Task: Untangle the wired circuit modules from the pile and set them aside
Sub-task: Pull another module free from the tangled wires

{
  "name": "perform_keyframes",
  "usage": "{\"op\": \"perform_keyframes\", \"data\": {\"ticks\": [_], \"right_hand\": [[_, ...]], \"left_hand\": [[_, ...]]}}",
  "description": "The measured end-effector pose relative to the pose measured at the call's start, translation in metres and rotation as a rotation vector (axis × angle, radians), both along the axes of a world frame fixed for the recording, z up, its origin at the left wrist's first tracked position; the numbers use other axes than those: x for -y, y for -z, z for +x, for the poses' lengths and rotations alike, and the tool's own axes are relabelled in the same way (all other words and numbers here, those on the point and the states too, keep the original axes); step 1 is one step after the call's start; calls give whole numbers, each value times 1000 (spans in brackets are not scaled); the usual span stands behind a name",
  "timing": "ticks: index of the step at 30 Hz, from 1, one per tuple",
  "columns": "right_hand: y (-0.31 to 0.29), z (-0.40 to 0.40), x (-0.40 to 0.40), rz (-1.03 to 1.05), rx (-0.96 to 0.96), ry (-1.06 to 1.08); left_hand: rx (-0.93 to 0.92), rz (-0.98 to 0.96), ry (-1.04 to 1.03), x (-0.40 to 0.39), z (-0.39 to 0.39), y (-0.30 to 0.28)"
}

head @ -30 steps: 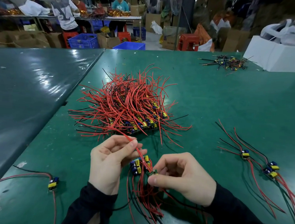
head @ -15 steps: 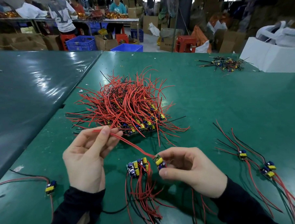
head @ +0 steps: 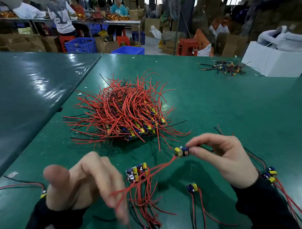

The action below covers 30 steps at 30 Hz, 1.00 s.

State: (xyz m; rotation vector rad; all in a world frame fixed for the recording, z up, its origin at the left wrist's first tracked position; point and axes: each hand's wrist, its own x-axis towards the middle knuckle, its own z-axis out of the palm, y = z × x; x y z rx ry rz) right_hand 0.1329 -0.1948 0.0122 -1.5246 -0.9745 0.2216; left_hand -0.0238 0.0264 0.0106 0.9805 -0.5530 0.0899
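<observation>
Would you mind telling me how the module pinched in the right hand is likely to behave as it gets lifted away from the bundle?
The module probably weighs little, since the right hand holds it with fingertips alone. Its red wires look floppy: they sag and trail down toward the left hand. They may snag on the small bundle that they pass over.

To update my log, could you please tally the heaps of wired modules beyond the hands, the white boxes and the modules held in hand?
Heaps: 2, the big heap and the small far heap
White boxes: 1, the white box
Modules in hand: 1, the module pinched by the right hand
Total: 4
</observation>
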Motion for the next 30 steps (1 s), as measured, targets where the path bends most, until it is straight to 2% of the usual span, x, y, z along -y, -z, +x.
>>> {"op": "perform_keyframes", "data": {"ticks": [2, 4, 5, 8, 11, 13, 15, 19, 23, 27, 30], "right_hand": [[-3, -3, 3, -67, 77, -135], [-1, -8, 0, -143, 170, -216], [2, -11, -3, -186, 223, -223], [8, -15, -8, -270, 302, -190], [9, -19, -13, -105, 367, 9], [12, -23, -18, 108, 281, 195], [18, -31, -26, 183, 148, 231], [29, -51, -41, 30, -186, 68], [32, -54, -46, 28, -463, 2], [24, -51, -45, 28, -520, -77], [22, -51, -44, -34, -514, -128]], "left_hand": [[-166, 41, -65, 8, 7, 6], [-394, 254, -408, 22, 11, 18], [-490, 348, -466, 31, 13, 21], [-622, 402, -203, 51, 13, 26], [-637, 331, -255, 57, 14, 27], [-665, 219, -373, 56, 16, 28], [-659, 132, -474, 57, 18, 28], [-581, 82, -627, 63, 21, 29], [-543, 140, -738, 70, 23, 32], [-545, 130, -706, 68, 23, 31], [-506, 184, -780, 57, 21, 25]]}}
